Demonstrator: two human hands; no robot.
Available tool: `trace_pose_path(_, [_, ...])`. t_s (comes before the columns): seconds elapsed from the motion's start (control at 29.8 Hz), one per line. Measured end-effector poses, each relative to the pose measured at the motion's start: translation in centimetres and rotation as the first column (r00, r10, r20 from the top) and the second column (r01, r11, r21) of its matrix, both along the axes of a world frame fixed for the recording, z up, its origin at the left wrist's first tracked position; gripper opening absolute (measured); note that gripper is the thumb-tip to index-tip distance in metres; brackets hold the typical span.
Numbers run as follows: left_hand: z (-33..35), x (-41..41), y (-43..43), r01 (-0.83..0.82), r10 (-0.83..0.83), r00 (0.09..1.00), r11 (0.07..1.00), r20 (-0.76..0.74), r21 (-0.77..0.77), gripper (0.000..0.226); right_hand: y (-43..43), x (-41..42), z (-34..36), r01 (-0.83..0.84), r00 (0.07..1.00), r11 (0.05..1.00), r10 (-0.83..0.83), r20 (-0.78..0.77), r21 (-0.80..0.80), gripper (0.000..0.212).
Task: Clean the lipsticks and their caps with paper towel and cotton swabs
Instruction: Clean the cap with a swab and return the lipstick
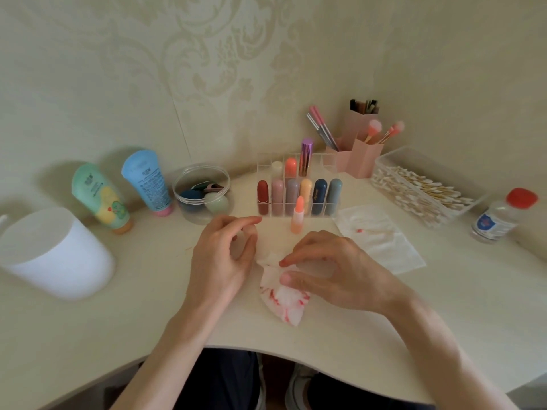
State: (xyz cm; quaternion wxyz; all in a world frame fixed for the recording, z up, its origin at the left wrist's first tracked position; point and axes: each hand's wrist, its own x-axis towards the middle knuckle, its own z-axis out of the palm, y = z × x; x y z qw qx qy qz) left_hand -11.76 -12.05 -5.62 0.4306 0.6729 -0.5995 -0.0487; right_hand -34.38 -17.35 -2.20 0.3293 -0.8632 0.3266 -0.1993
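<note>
1. Right hand [334,270], head view: thumb and forefinger are pressed together on the upper fold of the paper towel [284,303]. The towel lies near the middle of the tabletop's [148,321] front edge, and its lower half is streaked red.
2. Left hand [225,250] sits just left of the towel with its fingers curled inward. Whether they hold a cap is too blurred to tell.
3. An uncapped orange lipstick [297,216] stands upright, apart from both hands, just in front of the clear organiser [265,170] toward the back edge.
4. The step looks like refolding the towel for the next wipe. Turn a white patch outward and keep the red streaks folded in so they do not smear back.
5. Wipe with light pressure, since the soft stick would probably dent or snap if squeezed.
6. For the insides of caps, the cotton swabs [420,190] in their box near the right edge would likely reach better.
</note>
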Motion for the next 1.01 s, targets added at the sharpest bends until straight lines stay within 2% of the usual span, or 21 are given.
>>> trace_pose_path(0.1, [0.2, -0.3, 0.0, -0.027, 0.026, 0.999, 1.0, 0.025, 0.016, 0.031, 0.0, 0.1, -0.1, 0.035, 0.999, 0.999, -0.034, 0.039, -0.012, 0.034])
trace_pose_path(0.2, [0.4, -0.5, 0.1, -0.031, 0.03, 0.999, 0.999, 0.015, 0.02, 0.034, -0.2, -0.2, 0.3, 0.134, 0.985, 0.99, -0.13, 0.11, -0.036, 0.012])
trace_pose_path(0.23, [0.4, -0.5, 0.2, -0.032, 0.032, 0.999, 0.999, 0.015, 0.021, 0.034, -0.3, -0.3, 0.4, 0.162, 0.98, 0.986, -0.155, 0.122, -0.047, 0.011])
trace_pose_path(0.37, [0.4, -0.5, 0.2, -0.047, 0.047, 0.999, 0.999, -0.005, 0.007, 0.04, -0.8, -0.7, 0.0, 0.308, 0.949, 0.948, -0.3, 0.101, -0.081, 0.033])
trace_pose_path(0.47, [1.2, -0.9, 0.5, -0.07, 0.069, 0.998, 0.989, -0.012, -0.131, 0.033, -1.5, -1.2, 0.1, 0.485, 0.874, 0.866, -0.475, 0.1, -0.121, 0.039])
trace_pose_path(0.6, [2.8, -2.8, 0.9, -0.021, 0.035, 0.998, 0.972, 0.055, -0.232, 0.025, -2.6, -3.3, 0.6, 0.638, 0.764, 0.743, -0.643, 0.048, -0.201, 0.005])
trace_pose_path(0.67, [3.1, -4.1, 0.7, -0.016, 0.029, 0.998, 0.979, 0.058, -0.203, 0.021, -3.3, -4.8, 0.6, 0.672, 0.718, 0.706, -0.695, -0.035, -0.225, 0.017])
trace_pose_path(0.77, [3.2, -5.7, -0.3, -0.076, 0.078, 0.997, 0.995, 0.021, -0.059, 0.029, -3.7, -6.3, 1.1, 0.694, 0.669, 0.688, -0.725, -0.163, -0.213, 0.018])
trace_pose_path(0.87, [2.7, -6.3, -1.6, -0.116, 0.114, 0.992, 0.992, 0.047, 0.049, 0.038, -3.9, -6.8, 0.9, 0.684, 0.68, 0.704, -0.71, -0.184, -0.192, 0.016])
trace_pose_path(1.01, [2.5, -6.3, -2.5, -0.114, 0.109, 0.993, 0.987, 0.042, 0.111, 0.033, -4.3, -7.0, 0.2, 0.676, 0.689, 0.706, -0.707, -0.159, -0.211, 0.013])
